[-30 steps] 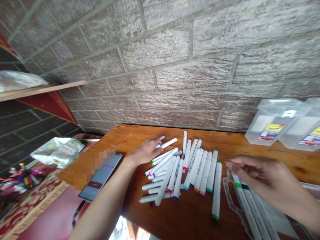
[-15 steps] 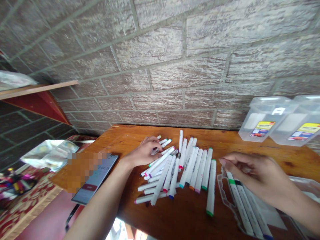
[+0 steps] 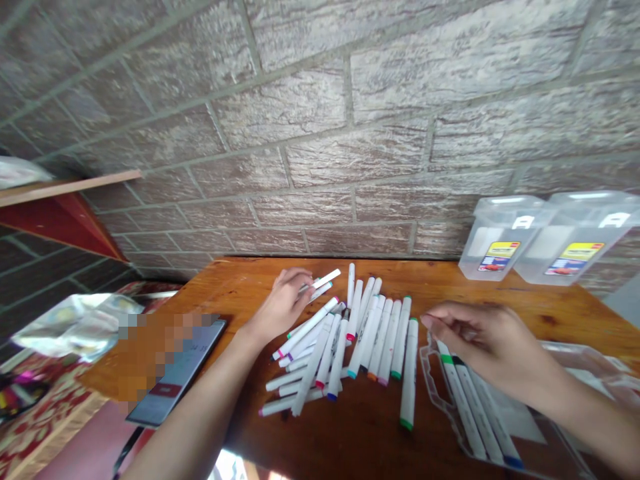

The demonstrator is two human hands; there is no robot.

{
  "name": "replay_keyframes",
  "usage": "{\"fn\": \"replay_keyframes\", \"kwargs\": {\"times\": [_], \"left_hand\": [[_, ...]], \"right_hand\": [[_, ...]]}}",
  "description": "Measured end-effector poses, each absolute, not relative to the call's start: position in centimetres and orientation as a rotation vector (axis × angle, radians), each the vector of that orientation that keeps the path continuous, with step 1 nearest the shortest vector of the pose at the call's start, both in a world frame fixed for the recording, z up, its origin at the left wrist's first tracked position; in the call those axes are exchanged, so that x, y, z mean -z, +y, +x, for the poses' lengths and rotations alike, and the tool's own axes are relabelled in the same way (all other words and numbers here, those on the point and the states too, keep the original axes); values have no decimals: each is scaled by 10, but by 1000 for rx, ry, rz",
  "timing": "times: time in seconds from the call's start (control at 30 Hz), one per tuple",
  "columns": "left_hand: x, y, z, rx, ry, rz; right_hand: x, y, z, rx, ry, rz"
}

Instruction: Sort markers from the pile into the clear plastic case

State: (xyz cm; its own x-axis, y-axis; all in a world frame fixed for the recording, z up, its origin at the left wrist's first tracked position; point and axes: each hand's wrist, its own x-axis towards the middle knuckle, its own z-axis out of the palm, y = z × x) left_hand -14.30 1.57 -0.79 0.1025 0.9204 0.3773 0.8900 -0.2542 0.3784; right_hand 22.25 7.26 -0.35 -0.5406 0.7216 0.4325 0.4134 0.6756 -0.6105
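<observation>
At the far side of a loose pile of white markers, my left hand is closed on a white marker that sticks out to the right of its fingers. Another marker with a light blue end shows just below it. The pile's markers have coloured ends: red, green, blue, orange, purple. Over the left side of a clear plastic case, my right hand has its thumb and index finger pinched; what lies between them is hidden. Under this hand, several markers lie side by side in the case.
Two clear plastic boxes with yellow and blue labels stand at the back right against the brick wall. A phone lies on the wooden table's left side. Further left are a plastic bag and a wooden shelf.
My left hand has lifted a white marker at the pile's far left edge, its end now pointing right. The right hand stays at the case. The whole view has shifted slightly.
</observation>
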Motion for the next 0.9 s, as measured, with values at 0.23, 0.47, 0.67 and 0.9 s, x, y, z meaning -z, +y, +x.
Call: {"fn": "replay_keyframes", "kwargs": {"times": [0.23,0.47,0.67,0.9], "left_hand": [[-20,11,-95,-1172,1602,1973],[-34,2,38,-1304,792,950],[-5,31,83,-1423,694,720],[18,27,70,-1404,890,1010]], "right_hand": [[0,69,218,-748,-2184,-847],[8,75,215,-1147,-1724,-792],[4,77,213,-1183,-1611,-664],[-2,73,213,-944,-1758,-682]]}}
